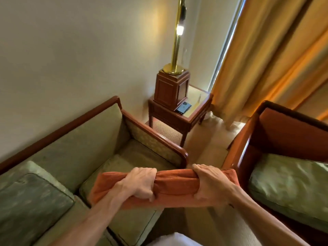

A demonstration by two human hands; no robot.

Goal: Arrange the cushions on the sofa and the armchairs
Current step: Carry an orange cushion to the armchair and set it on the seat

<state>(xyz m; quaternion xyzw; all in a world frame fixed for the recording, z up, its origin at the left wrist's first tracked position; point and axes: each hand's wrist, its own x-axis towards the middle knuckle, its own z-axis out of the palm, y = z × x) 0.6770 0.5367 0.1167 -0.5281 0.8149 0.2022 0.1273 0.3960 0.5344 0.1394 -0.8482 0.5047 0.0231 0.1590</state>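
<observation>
Together we grip the orange cushion (175,185), left hand (140,183) and right hand (209,186) curled tight around it, probably to carry it level. It hangs just off the sofa's (99,139) armrest, towards the armchair (284,157). Our hands hide its middle.

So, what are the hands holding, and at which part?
An orange cushion, gripped along its upper edge: the left hand nearer its left end, the right hand nearer its right.
</observation>
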